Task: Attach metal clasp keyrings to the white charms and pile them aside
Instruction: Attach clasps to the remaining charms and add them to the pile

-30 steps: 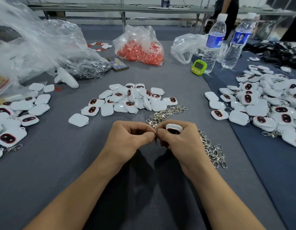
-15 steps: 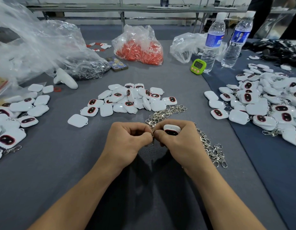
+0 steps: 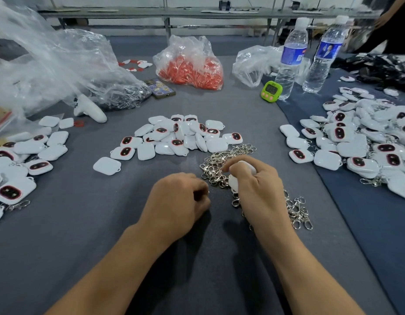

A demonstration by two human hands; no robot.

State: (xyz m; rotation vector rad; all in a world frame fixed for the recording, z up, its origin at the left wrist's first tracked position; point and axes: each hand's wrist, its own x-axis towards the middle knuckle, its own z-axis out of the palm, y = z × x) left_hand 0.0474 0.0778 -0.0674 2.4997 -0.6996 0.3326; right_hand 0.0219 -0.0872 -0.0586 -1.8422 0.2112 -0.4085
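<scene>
1 white charm (image 3: 233, 182) sits wrapped in the curled fingers of the right hand (image 3: 256, 187), only its pale edges showing. That hand rests right on top of the tangle of metal clasp keyrings (image 3: 219, 164) – fingertips down among the links. I cannot tell from here whether a clasp already hangs from the charm. The left hand (image 3: 181, 198) lies just beside it on the grey table (image 3: 197, 258), fingers curled in; whether it pinches anything is hidden.

Looks to me like the fetch-a-clasp step: charm in hand, hardware not yet clearly on. The next move calls for teasing 1 keyring free of the snarl without dragging its neighbours, then bringing both hands together at the charm's small corner loop.

Beyond the keyrings lies the heap of bare charms (image 3: 181, 137); well off to the right, a bigger pile with clasps fitted (image 3: 360, 144) – the place to drop this 1.
</scene>
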